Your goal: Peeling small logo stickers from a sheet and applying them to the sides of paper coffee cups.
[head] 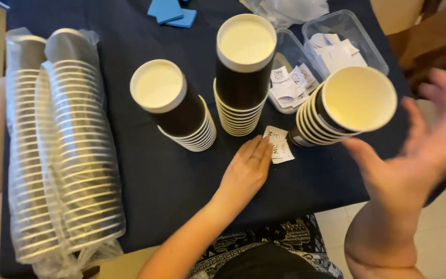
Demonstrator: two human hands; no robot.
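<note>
The left hand (pixel 244 173) lies flat, palm down, at lower centre of the frame on the dark counter (pixel 150 175). Its fingers (pixel 260 149) are straight and close together, holding nothing, with the tips resting on small white paper slips (pixel 280 146).

The right hand (pixel 414 160) is raised at the right edge, blurred, its fingers spread wide and empty. Just left of it a cup stack (pixel 336 111) leans toward the camera, showing its cream inside; whether the thumb touches the stack cannot be told.

Two more stacks of dark paper cups stand mouth up beyond the left hand: one (pixel 174 106) at centre left, a taller one (pixel 242 72) at upper centre.

At the left edge lie two long sleeves of cups (pixel 63 150) in clear plastic wrap. At upper right sit clear tubs (pixel 354 28) holding more slips. Blue pads (pixel 171 13) lie at the top.
</note>
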